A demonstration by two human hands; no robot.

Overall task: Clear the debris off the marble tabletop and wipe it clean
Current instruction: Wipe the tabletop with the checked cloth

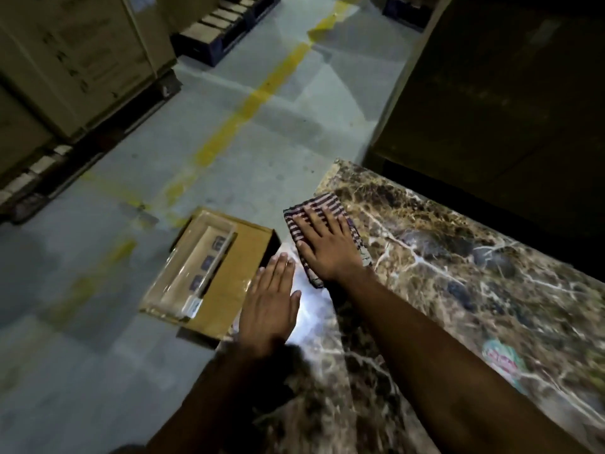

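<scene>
Nearest you, both forearms reach forward over the marble tabletop (442, 257), a brown slab veined in white that runs away to your right. A blurred teal and red patch (502, 360), perhaps a wrapper or a sticker, lies on it by your right forearm. Your left hand (270, 301) is flat, fingers straight and together, at the slab's left edge beside a bright glare on the stone; whether it touches the surface is hard to tell. Just beyond, your right hand (327, 245) lies spread, palm down, pressing on a folded striped cloth (319, 213) near the far left corner, the cloth's outer edge reaching about to the marble's rim. Below that edge, an open cardboard box (209, 270) with a clear plastic insert sits on the grey floor (98, 355), close against the table. A dark bulk (510, 93) stands right behind the far edge. Past the box, a yellow line (248, 103) crosses open floor toward stacked cartons (75, 54) on pallets (226, 27).
</scene>
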